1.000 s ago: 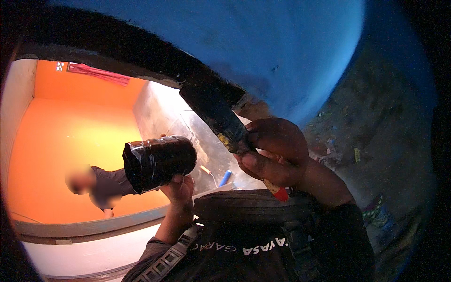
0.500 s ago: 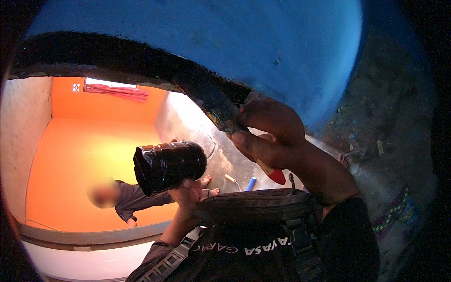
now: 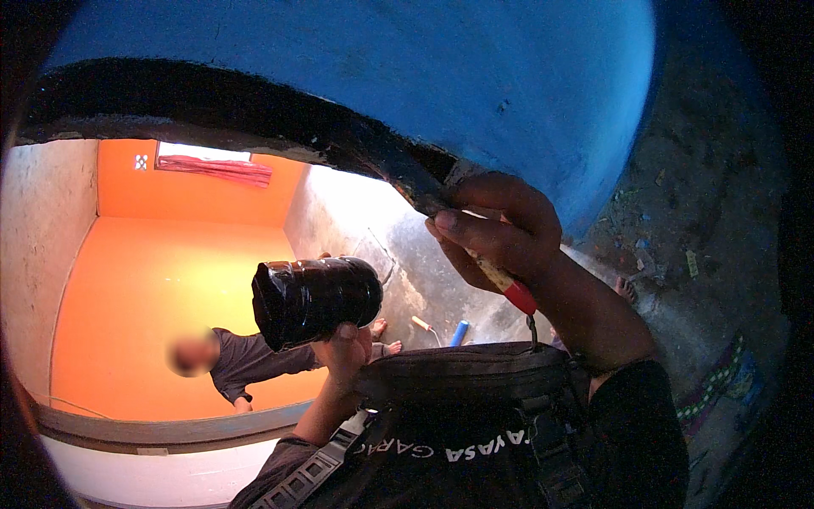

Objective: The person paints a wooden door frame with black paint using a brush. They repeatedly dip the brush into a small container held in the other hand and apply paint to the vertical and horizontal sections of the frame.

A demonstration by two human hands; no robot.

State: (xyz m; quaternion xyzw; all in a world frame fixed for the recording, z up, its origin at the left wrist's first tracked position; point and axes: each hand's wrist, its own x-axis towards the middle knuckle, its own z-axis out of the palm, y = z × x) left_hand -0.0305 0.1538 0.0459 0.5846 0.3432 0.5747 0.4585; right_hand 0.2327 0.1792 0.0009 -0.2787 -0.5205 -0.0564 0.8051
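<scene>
Paintbrush [image 3: 413,187] at the black band [image 3: 212,93] sits pinched in the right hand [image 3: 509,219], seemingly for control, while the left hand [image 3: 343,349] clasps a ribbed black container [image 3: 318,297] farther left, seemingly steadying it.

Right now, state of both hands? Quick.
Left hand: closed around the black container, held tilted on its side in the picture.
Right hand: closed, holding the brush, its head at the black band.

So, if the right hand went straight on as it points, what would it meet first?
Likely the black band edging the blue wall: the brush in the right hand leads that way, its dark end seemingly at the band, though depth is unclear.
</scene>
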